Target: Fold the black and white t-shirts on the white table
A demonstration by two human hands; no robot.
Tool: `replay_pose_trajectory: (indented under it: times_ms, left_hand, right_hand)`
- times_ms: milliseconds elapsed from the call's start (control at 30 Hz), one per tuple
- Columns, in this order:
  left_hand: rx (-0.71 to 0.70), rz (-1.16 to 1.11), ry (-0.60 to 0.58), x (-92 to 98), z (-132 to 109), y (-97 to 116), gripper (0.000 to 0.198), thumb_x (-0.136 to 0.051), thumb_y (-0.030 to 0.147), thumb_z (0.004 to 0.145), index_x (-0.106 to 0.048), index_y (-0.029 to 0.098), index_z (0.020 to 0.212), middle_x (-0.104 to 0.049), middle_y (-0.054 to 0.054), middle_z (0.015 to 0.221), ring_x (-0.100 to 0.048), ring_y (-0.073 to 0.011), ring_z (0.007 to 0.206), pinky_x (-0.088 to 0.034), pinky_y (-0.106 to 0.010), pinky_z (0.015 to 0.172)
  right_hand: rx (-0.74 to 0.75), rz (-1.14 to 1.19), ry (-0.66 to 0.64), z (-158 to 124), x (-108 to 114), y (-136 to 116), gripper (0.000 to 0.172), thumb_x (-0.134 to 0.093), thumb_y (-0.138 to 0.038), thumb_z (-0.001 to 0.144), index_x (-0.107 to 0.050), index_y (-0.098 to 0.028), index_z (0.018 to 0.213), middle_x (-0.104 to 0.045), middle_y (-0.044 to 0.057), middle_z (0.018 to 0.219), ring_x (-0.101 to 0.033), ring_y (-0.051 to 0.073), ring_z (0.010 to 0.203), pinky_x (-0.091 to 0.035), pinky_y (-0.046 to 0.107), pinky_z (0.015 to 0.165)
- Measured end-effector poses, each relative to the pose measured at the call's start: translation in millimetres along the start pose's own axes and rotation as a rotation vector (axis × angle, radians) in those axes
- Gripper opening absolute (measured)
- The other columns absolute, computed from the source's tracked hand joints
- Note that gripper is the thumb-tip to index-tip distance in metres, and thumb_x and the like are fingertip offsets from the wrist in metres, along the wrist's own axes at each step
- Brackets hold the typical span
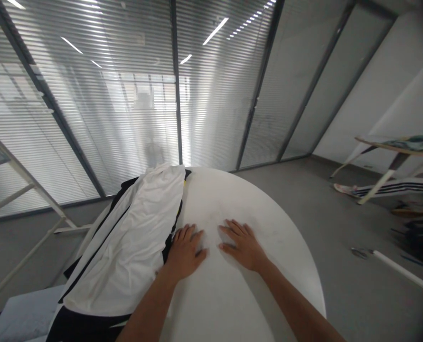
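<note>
Both my hands rest palm down on the round white table (211,294). My left hand (184,251) has its fingers spread, right beside the inner edge of a pile of garments. On top of that pile lies a wrinkled white garment (136,237) with dark lines along its left side. Black cloth (86,325) shows beneath it at the near end and along the edges. My right hand (243,244) lies flat with fingers apart, a short way to the right of the left one. Neither hand holds anything.
A pale metal frame (43,204) stands at the left. Glass partitions with blinds (211,95) rise behind the table. At the right, a wooden-edged table (399,145) carries cloth, with striped fabric (396,186) below it and a white pole (403,270) nearer.
</note>
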State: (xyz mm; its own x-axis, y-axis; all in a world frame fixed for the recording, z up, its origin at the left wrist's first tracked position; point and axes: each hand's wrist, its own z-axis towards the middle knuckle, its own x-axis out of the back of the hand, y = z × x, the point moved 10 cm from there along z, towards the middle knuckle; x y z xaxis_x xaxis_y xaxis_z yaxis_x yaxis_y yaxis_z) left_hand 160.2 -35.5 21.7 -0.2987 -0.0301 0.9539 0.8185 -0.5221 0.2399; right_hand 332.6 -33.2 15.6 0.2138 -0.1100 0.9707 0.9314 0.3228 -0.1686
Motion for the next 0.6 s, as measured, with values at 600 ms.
replay_pose_trajectory:
  times_ms: [600]
  left_hand:
    - [-0.001,0.005,-0.016,-2.8,-1.8,0.1,0.059,-0.037,0.058,0.091,-0.041,0.029,0.142,-0.037,-0.008,0.151,-0.029,-0.0276,0.14,-0.024,-0.048,0.113]
  right_hand:
    - [0.022,-0.017,0.025,-0.8,-4.8,4.6,0.062,-0.037,-0.066,0.089,-0.044,-0.032,0.141,-0.037,0.006,0.151,-0.031,0.028,0.139,-0.023,0.054,0.11]
